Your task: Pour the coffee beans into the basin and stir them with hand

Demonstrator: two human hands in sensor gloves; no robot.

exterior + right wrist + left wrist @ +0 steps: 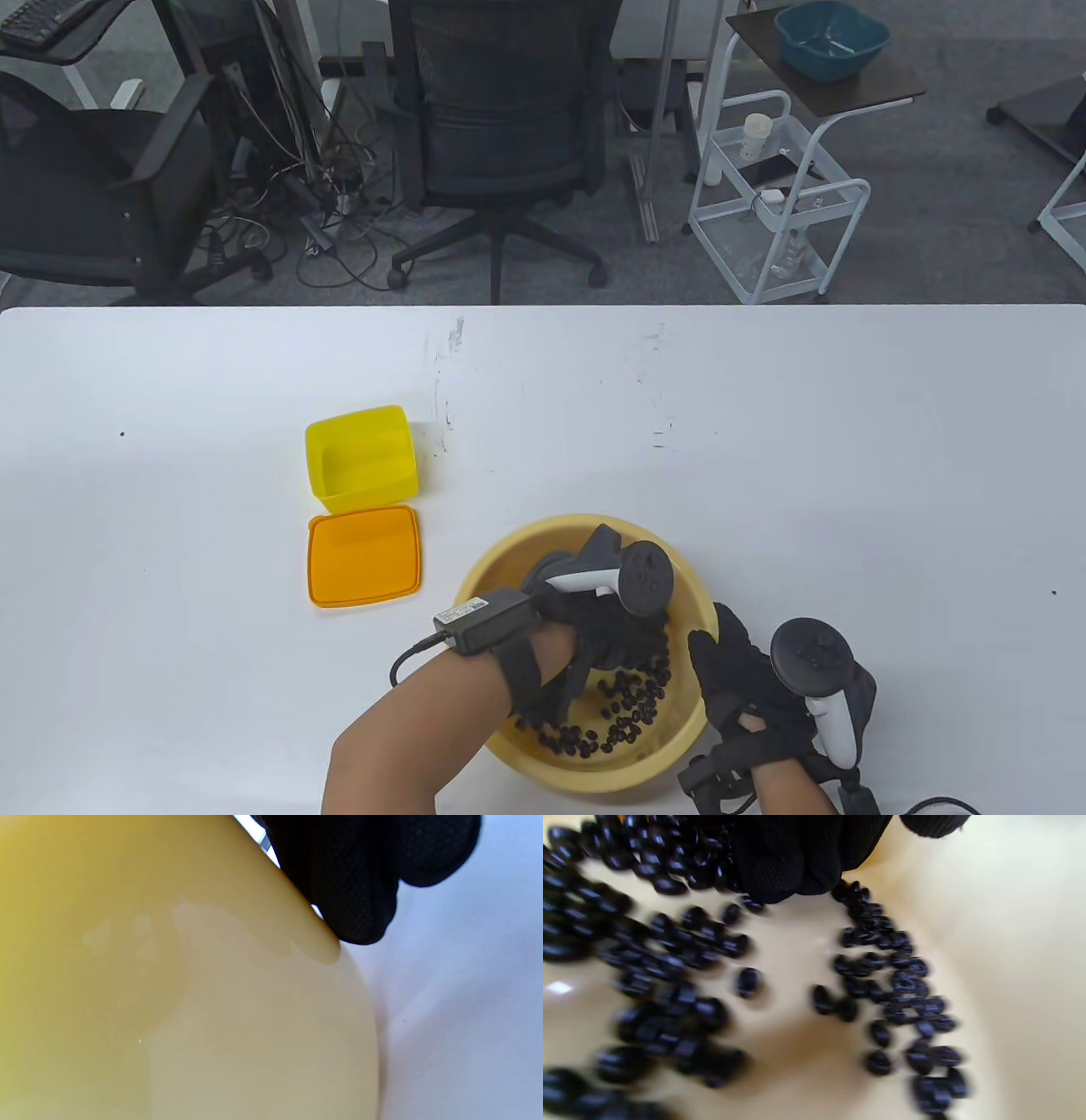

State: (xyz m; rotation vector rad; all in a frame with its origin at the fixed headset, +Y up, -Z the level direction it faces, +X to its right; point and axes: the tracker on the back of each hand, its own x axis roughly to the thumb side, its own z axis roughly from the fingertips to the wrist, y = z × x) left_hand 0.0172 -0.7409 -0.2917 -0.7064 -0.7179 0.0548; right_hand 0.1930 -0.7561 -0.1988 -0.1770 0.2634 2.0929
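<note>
A pale yellow basin (519, 545) stands near the table's front edge. Dark coffee beans (629, 706) lie scattered over its floor. My left hand (604, 647) reaches down inside the basin. In the left wrist view its gloved fingertips (782, 870) touch the basin floor (797, 942) among the beans (895, 984), which look blurred on the left. My right hand (731, 664) holds the basin's right rim. Its fingers (352, 891) lie against the outer wall (169, 984), seen in the right wrist view.
An empty yellow box (361, 458) sits left of the basin, with its orange lid (365, 556) flat in front of it. White table (764, 424) stretches to the right and behind. Office chairs and a cart stand beyond the far edge.
</note>
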